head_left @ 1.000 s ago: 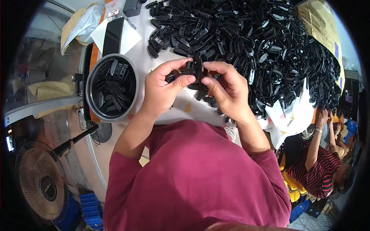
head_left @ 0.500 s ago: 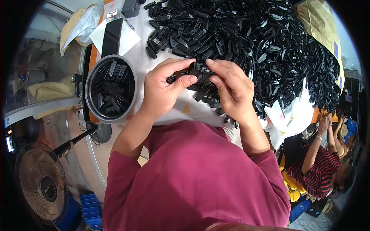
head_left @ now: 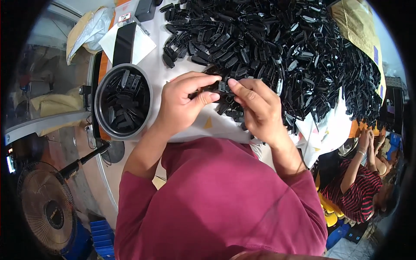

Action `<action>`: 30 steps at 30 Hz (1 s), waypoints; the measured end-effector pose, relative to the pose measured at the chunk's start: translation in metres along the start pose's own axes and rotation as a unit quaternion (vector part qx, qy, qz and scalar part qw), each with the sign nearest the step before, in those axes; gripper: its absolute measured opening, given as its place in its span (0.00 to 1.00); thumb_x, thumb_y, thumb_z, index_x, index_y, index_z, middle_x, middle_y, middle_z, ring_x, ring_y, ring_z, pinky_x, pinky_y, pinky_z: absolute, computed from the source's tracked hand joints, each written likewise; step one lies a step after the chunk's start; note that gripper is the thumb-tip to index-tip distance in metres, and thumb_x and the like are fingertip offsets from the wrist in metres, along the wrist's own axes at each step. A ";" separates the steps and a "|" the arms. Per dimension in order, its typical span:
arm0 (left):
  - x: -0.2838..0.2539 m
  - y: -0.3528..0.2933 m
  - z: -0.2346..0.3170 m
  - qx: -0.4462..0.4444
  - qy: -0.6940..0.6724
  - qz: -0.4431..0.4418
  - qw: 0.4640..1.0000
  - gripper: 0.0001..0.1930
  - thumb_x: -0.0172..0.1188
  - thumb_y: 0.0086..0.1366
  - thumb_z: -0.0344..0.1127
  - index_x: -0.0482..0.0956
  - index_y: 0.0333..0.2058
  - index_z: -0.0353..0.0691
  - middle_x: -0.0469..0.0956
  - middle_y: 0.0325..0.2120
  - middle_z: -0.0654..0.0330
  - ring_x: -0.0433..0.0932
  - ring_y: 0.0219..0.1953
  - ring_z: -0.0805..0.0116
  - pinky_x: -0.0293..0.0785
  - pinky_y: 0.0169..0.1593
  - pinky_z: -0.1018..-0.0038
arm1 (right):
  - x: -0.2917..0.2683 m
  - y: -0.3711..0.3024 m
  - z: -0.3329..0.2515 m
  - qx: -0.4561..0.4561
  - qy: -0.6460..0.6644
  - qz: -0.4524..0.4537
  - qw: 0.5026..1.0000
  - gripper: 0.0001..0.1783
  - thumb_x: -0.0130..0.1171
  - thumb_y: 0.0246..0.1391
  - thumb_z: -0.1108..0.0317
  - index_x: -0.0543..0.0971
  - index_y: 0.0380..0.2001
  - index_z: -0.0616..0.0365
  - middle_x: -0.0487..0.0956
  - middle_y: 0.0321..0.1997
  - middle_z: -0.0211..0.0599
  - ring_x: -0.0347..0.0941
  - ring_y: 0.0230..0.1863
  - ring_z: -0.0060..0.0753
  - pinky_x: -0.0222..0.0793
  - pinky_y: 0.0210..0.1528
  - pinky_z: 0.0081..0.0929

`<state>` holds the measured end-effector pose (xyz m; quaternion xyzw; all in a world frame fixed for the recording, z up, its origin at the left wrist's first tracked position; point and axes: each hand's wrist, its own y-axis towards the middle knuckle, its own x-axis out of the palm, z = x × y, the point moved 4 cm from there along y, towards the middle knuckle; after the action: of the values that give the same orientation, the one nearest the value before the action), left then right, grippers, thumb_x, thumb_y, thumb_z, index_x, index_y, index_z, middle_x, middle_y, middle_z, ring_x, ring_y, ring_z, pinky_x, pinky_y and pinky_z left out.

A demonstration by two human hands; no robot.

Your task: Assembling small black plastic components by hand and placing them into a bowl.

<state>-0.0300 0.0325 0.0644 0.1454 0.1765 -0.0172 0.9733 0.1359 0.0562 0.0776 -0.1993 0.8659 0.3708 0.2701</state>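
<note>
Between my two hands is a small black plastic part (head_left: 223, 86), held just above the near edge of a big heap of similar parts. My left hand (head_left: 186, 95) grips its left end, thumb below and index finger above. From the other side my right hand (head_left: 258, 102) is closed on it, the thumb and bent fingers pressed against its right end. The fingers cover most of the part, so its full shape is hidden. The heap of black parts (head_left: 260, 39) spreads over the white-covered table (head_left: 162, 80) beyond and to the right of my hands.
Left of my hands stands a round metal bowl (head_left: 148, 104) with black parts in it. Behind it lie a dark phone (head_left: 124, 43) and a white sheet (head_left: 144, 48). A fan (head_left: 47, 208) stands lower left. At right, a person in a striped shirt (head_left: 353, 190) sits at the table.
My right thumb has come up over the part, and the right fingers have curled in behind it. Both hands sit slightly lower, with the part still between them.
</note>
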 end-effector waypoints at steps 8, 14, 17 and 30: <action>0.024 -0.011 -0.021 -0.137 -0.360 0.093 0.918 0.17 0.56 0.59 0.34 0.71 0.47 0.34 0.77 0.37 0.58 0.64 0.20 0.84 0.61 0.23 0.88 | 0.026 -0.004 -0.010 0.027 -0.007 0.083 0.996 0.20 0.60 0.38 0.82 0.76 0.40 0.62 0.72 0.36 0.42 0.71 0.31 0.33 0.68 0.29 0.21; 0.019 -0.032 -0.038 -0.193 -0.508 0.091 0.835 0.13 0.53 0.62 0.34 0.73 0.42 0.33 0.77 0.36 0.57 0.64 0.19 0.83 0.62 0.23 0.86 | 0.050 -0.027 0.008 0.330 0.294 -0.036 0.896 0.10 0.62 0.46 0.75 0.72 0.31 0.66 0.76 0.27 0.36 0.73 0.28 0.19 0.70 0.27 0.15; 0.019 -0.054 -0.056 -0.256 -0.502 0.102 0.820 0.10 0.55 0.61 0.37 0.73 0.34 0.35 0.75 0.30 0.57 0.65 0.19 0.82 0.63 0.23 0.86 | 0.075 -0.037 0.002 0.307 0.320 -0.085 0.892 0.12 0.62 0.46 0.71 0.73 0.31 0.66 0.76 0.27 0.36 0.74 0.28 0.22 0.71 0.29 0.18; 0.013 0.014 -0.092 -0.148 0.189 -0.044 0.970 0.09 0.58 0.52 0.28 0.77 0.34 0.36 0.78 0.31 0.59 0.76 0.33 0.72 0.70 0.36 0.77 | 0.040 -0.003 0.048 0.103 -0.128 -0.037 0.986 0.12 0.61 0.40 0.73 0.78 0.32 0.59 0.77 0.33 0.38 0.73 0.33 0.39 0.69 0.36 0.28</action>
<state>-0.0481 0.0725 -0.0190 -0.0071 0.3640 -0.0062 0.9313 0.1219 0.0845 0.0240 -0.1531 0.8499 0.2920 0.4110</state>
